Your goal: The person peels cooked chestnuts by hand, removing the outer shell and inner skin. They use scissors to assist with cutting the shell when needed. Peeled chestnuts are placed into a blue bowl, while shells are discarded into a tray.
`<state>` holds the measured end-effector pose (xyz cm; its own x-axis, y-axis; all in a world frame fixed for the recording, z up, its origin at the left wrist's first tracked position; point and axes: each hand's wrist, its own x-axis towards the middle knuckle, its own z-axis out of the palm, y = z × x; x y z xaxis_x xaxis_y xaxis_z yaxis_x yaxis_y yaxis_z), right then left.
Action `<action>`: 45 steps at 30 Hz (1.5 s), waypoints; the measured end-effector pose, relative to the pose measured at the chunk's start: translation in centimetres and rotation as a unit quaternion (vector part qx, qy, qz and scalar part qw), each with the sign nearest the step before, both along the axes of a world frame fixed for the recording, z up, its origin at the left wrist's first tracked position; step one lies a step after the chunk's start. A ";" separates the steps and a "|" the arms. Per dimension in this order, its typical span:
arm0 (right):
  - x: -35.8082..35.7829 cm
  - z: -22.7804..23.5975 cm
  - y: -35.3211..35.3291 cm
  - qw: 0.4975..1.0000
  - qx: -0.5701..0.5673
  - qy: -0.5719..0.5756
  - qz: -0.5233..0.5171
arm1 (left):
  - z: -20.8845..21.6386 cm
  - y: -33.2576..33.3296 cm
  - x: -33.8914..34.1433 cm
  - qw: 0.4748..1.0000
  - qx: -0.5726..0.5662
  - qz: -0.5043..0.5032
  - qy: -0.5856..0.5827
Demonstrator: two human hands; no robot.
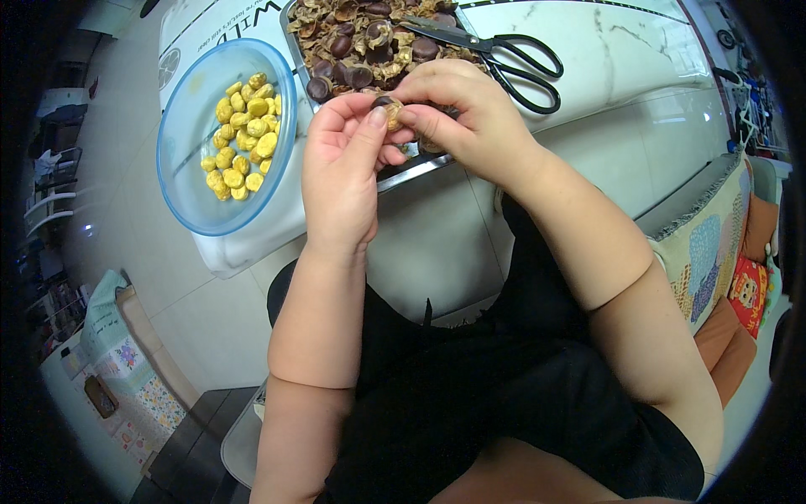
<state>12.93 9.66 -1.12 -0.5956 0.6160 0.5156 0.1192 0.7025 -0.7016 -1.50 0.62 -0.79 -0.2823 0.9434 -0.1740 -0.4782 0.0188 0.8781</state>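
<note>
Between my two hands is a chestnut (393,116), partly peeled, with dark shell on one side and pale brown skin showing. My left hand (348,160) pinches it between thumb and fingers. From the other side my right hand (466,122) grips it with thumb and fingertips. Both hands are just above the near edge of a metal tray (424,168). Brown chestnuts (357,77) and loose shell pieces (327,25) fill the tray. To the left, a clear blue-rimmed glass bowl (180,172) holds several peeled yellow chestnuts (243,126).
Black-handled scissors (529,76) lie across the tray's right edge, blades over the chestnuts. Tray and bowl stand on a white marble-patterned table (630,50). A sofa with a patterned cover (705,244) and cushions is at the right. A floral-covered seat (134,378) stands lower left.
</note>
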 end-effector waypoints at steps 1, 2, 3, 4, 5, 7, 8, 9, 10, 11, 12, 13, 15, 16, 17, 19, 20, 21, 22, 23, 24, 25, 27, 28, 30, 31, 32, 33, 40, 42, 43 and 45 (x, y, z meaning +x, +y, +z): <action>0.2 0.1 0.1 1.000 -0.019 -0.008 0.001 | 0.1 0.0 -0.1 1.000 -0.003 -0.006 -0.003; 0.2 0.2 0.1 0.999 -0.038 -0.016 0.003 | 0.2 0.1 -0.1 1.000 -0.006 -0.011 -0.006; 0.2 0.1 0.0 0.999 -0.030 -0.008 -0.008 | 0.3 0.1 -0.1 1.000 -0.014 -0.015 -0.009; 0.0 0.0 -0.3 1.000 -0.022 0.000 -0.018 | 0.3 0.1 -0.2 1.000 -0.021 -0.018 -0.012; -0.1 -0.1 -0.4 0.999 -0.014 0.007 -0.029 | 0.4 0.1 -0.2 0.999 -0.029 -0.022 -0.015; -0.2 -0.4 -0.3 0.999 0.006 0.006 -0.038 | 0.4 0.1 -0.1 0.999 -0.034 -0.030 -0.015; -0.2 -0.5 -0.3 0.999 0.015 0.005 -0.042 | 0.4 0.1 -0.1 0.999 -0.036 -0.035 -0.016; -0.4 -0.6 -0.3 0.999 0.016 0.006 -0.051 | 0.4 0.0 0.0 0.998 -0.034 -0.042 -0.014; -0.5 -0.6 -0.5 0.998 0.017 0.007 -0.059 | 0.5 0.0 0.1 0.998 -0.031 -0.049 -0.012; -0.6 -0.7 -0.5 0.998 0.019 0.008 -0.067 | 0.6 -0.1 0.3 0.998 -0.029 -0.056 -0.010; -0.5 -0.6 -0.5 0.997 0.015 -0.003 -0.080 | 0.8 -0.2 0.4 0.997 -0.026 -0.068 -0.012; -0.4 -0.5 -0.3 0.996 0.011 -0.015 -0.093 | 1.1 -0.2 0.6 0.996 -0.024 -0.079 -0.013; -0.2 -0.3 -0.1 0.994 0.008 -0.042 -0.103 | 1.2 -0.2 0.5 0.996 -0.021 -0.086 -0.015; 0.1 -0.2 0.1 0.993 0.008 -0.058 -0.101 | 1.0 -0.3 0.3 0.996 -0.021 -0.081 -0.017; 0.2 -0.2 0.2 0.992 0.008 -0.073 -0.098 | 0.9 -0.3 0.0 0.997 -0.021 -0.075 -0.018; 0.2 -0.5 0.2 0.992 0.010 -0.059 -0.108 | 0.5 -0.1 -0.4 0.998 -0.013 -0.063 -0.028; 0.0 -0.6 0.1 0.993 -0.005 -0.044 -0.113 | 0.3 0.1 -0.5 0.998 -0.009 -0.056 -0.034; -0.2 -0.6 -0.1 0.993 -0.020 -0.028 -0.117 | 0.3 0.1 -0.6 0.998 -0.007 -0.048 -0.043; -0.2 -0.5 -0.2 0.993 -0.028 -0.026 -0.108 | 0.2 0.1 -0.7 0.998 -0.006 -0.040 -0.052; 0.0 -0.2 -0.3 0.994 -0.037 -0.024 -0.098 | 0.2 0.1 -0.7 0.998 -0.005 -0.032 -0.060; 0.1 0.1 -0.4 0.995 -0.045 -0.021 -0.090 | 0.3 0.1 -0.8 0.997 -0.004 -0.039 -0.068; 0.2 0.2 -0.4 0.994 -0.056 -0.021 -0.089 | 0.4 0.1 -0.9 0.996 -0.003 -0.045 -0.076; 0.3 0.4 -0.4 0.993 -0.080 -0.019 -0.086 | 0.6 0.1 -0.9 0.995 -0.004 -0.051 -0.089; 0.4 0.5 -0.4 0.996 -0.037 -0.025 -0.076 | 0.7 0.1 -0.8 0.994 -0.005 -0.049 -0.093; 0.5 0.6 -0.3 0.997 0.049 -0.035 -0.054 | 0.7 0.1 -0.8 0.993 -0.002 -0.050 -0.107; 0.5 0.6 -0.2 0.997 0.060 -0.018 -0.036 | 0.6 0.1 -0.9 0.992 0.004 -0.053 -0.117; 0.5 0.6 0.0 0.997 0.071 -0.001 -0.018 | 0.5 0.1 -0.9 0.990 0.009 -0.055 -0.127; 0.5 0.6 0.0 0.996 0.082 0.016 0.000 | 0.4 0.1 -0.9 0.991 0.021 -0.054 -0.120; 0.2 0.8 -0.6 0.999 -0.020 0.049 -0.007 | 0.3 0.1 -0.6 0.995 0.031 -0.066 -0.068; 0.4 0.9 -0.8 0.995 -0.084 0.053 -0.011 | 0.5 0.1 -0.6 0.994 0.032 -0.068 -0.074; 0.4 0.9 -0.7 0.995 -0.078 0.057 -0.019 | 0.7 0.1 -0.5 0.994 0.033 -0.068 -0.078; 0.4 0.6 -0.5 0.995 -0.065 0.066 -0.035 | 0.8 0.1 -0.5 0.994 0.032 -0.070 -0.080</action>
